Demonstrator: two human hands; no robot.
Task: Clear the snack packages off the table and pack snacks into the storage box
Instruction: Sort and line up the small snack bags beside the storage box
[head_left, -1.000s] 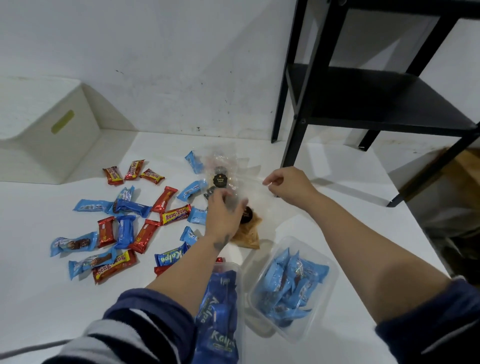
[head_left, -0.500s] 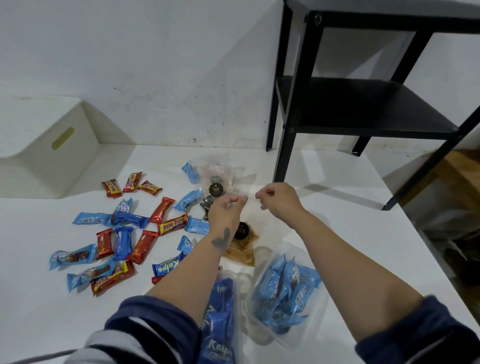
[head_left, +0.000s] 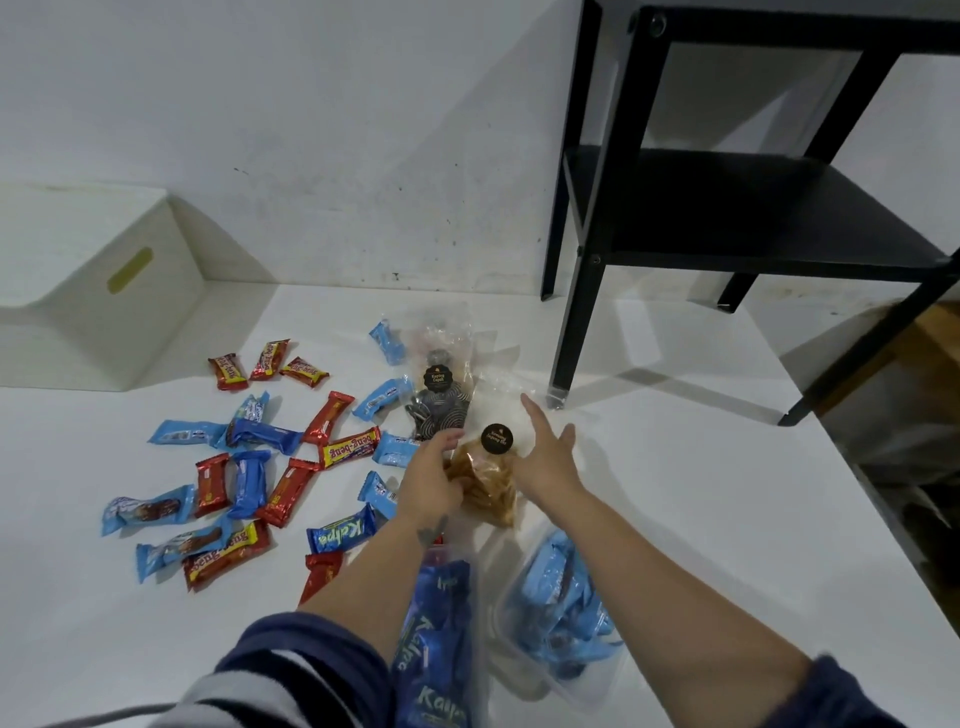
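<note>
A clear bag of orange chips (head_left: 491, 488) with a round black label lies at the table's middle. My left hand (head_left: 434, 478) curls its fingers onto the bag's left side. My right hand (head_left: 545, 460) rests against the bag's right side with fingers spread. Just behind lies a second clear bag of dark spiral snacks (head_left: 439, 408). Several red and blue snack bars (head_left: 249, 467) are scattered to the left. Close to me stand two clear tubs, one with dark blue Kalpa packs (head_left: 436, 634) and one with light blue packets (head_left: 563, 613).
A white storage box (head_left: 93, 301) with a yellow handle slot sits at the back left against the wall. A black metal shelf unit (head_left: 727, 208) stands on the table at the back right, one leg (head_left: 563, 374) near the bags. The table edge runs down the right.
Both hands were pinching the top of the clear bag between them. They have now dropped apart to either side of the chip bag, and the right hand's fingers have spread.
</note>
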